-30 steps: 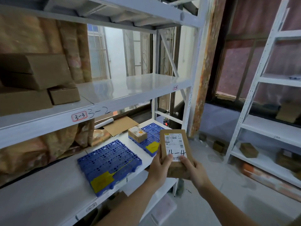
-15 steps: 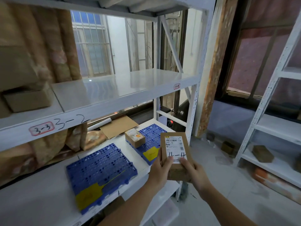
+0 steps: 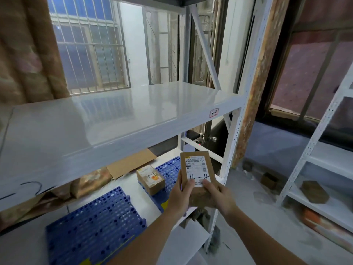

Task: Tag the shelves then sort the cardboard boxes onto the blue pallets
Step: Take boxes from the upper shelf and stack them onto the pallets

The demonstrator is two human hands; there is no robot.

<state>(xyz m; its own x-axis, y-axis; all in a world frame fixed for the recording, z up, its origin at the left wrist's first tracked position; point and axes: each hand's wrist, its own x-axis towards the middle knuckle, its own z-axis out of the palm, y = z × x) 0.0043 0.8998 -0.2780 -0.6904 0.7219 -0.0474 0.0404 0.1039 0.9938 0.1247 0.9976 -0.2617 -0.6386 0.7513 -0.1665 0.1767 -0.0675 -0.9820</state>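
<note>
My left hand (image 3: 180,196) and my right hand (image 3: 219,195) grip the lower end of a flat brown cardboard box (image 3: 198,175) with a white label marked "4-4", thumbs pressed on the label and fingers curled behind it. I hold it upright above the front edge of the lower white metal shelf (image 3: 133,190). There a small brown cardboard box (image 3: 150,178) sits on the far blue perforated plastic pallet (image 3: 168,169), and a second blue perforated pallet (image 3: 91,226) lies nearer the left front edge.

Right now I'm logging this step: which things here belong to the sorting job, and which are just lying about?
Job:
held box marked 4-4
left hand
right hand
small box
far blue pallet
near blue pallet
shelf tag

Lying about:
flat cardboard sheet
curtain
</note>
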